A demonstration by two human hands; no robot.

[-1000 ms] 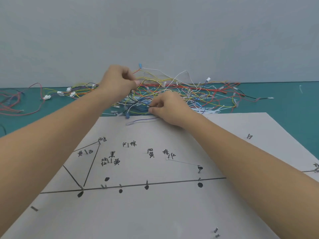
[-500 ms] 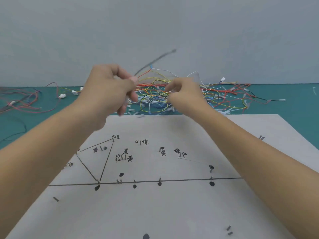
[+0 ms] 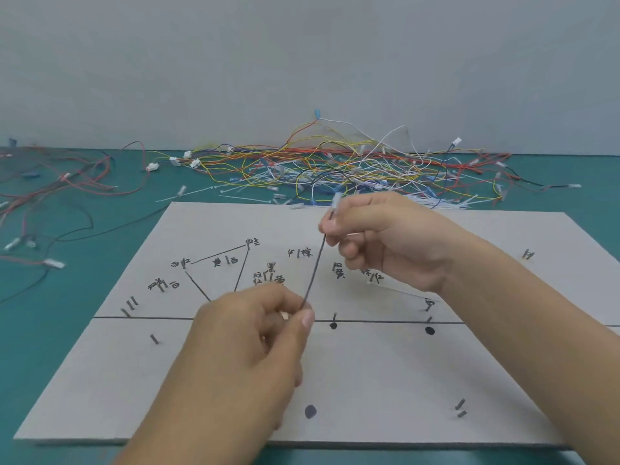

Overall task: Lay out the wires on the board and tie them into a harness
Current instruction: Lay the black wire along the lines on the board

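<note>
You hold one thin dark wire (image 3: 314,263) between both hands, a little above the pale grey board (image 3: 369,380) with its hand-drawn lines, written labels and small metal pins (image 3: 154,338). Whether the wire touches the board anywhere I cannot tell; it looks lifted.

Your left hand (image 3: 255,337) pinches the lower end between thumb and forefinger, with the other fingers curled below. Your right hand (image 3: 389,239) pinches the upper end in the same way, and a small pale connector (image 3: 336,199) stands out just above its fingertips.

The relation that matters is the wire's long axis. It runs steeply from your left hand, near you, up and away to your right hand at the far side, and it leans only slightly to the right. The long black line (image 3: 379,321) drawn on the board goes from side to side, so the wire lies almost across it. If its route follows this line, I judge you must turn it. The left hand is the nearer one to the line and can serve as the pivot.

The loose pile of coloured wires (image 3: 335,162) lies well apart, on the teal table (image 3: 33,347) behind the board's far edge.
</note>
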